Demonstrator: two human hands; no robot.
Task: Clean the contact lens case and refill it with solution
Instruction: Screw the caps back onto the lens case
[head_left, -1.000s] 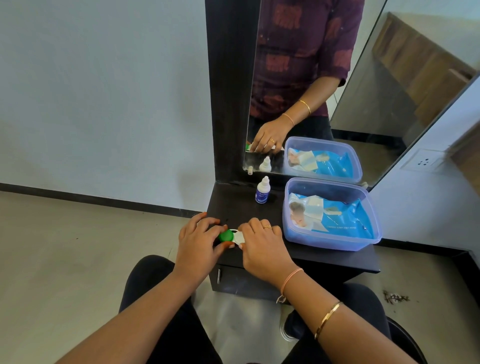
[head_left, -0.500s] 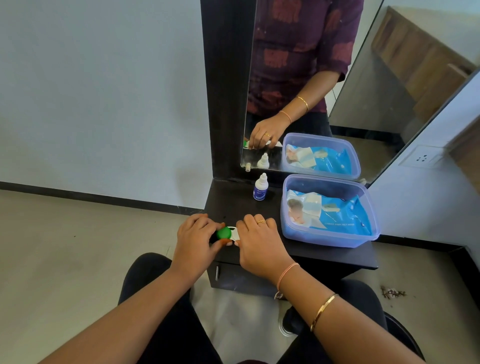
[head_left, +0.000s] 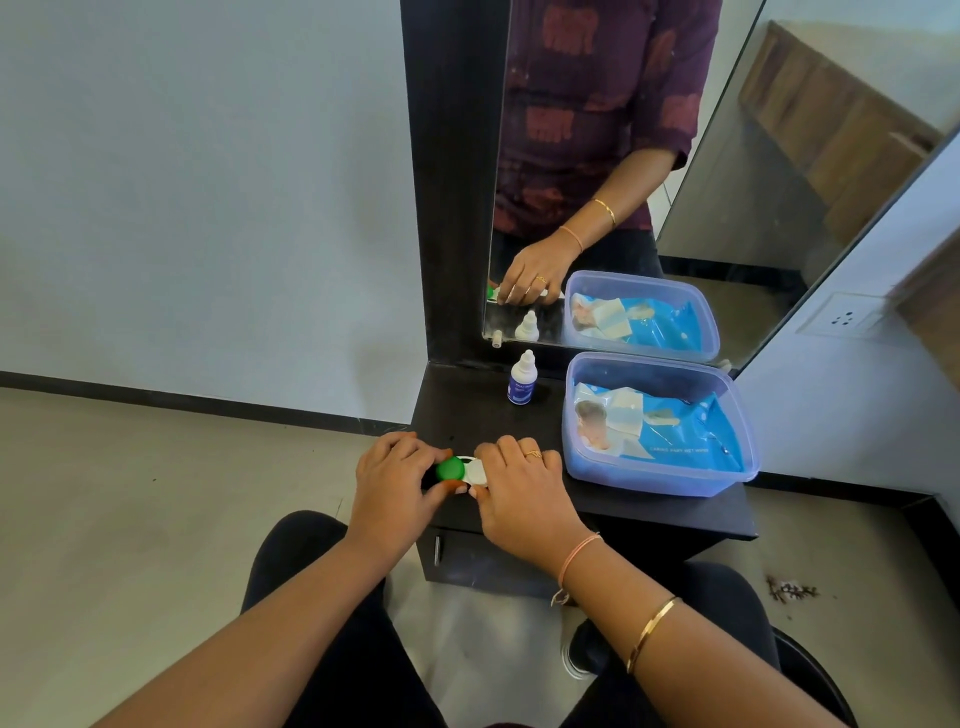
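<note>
The left hand (head_left: 395, 480) has its thumb and fingertips curled round the green cap (head_left: 450, 470), pinching it from the 9 o'clock side. The right hand (head_left: 519, 491) grips the white body of the contact lens case (head_left: 477, 472) from the 3 o'clock side, fingers bent over the top and thumb tucked against the near edge. Whether the cap is screwed tight or loosened cannot be told. A ring (head_left: 533, 454) sits on one right finger, and a thread band (head_left: 576, 553) and a gold bangle (head_left: 652, 631) circle that wrist. The case lies at the front left edge of the dark vanity shelf (head_left: 467, 410). At 1 o'clock from it the small white solution bottle (head_left: 521, 382) stands upright near the mirror (head_left: 623, 156), cap on, apart from both hands. At 2 o'clock a translucent blue plastic tub (head_left: 727, 475) holds a blue wet-wipe packet (head_left: 680, 439) lying flat. At 6 o'clock, below the shelf, are the person's dark-clad knees (head_left: 311, 561).
</note>
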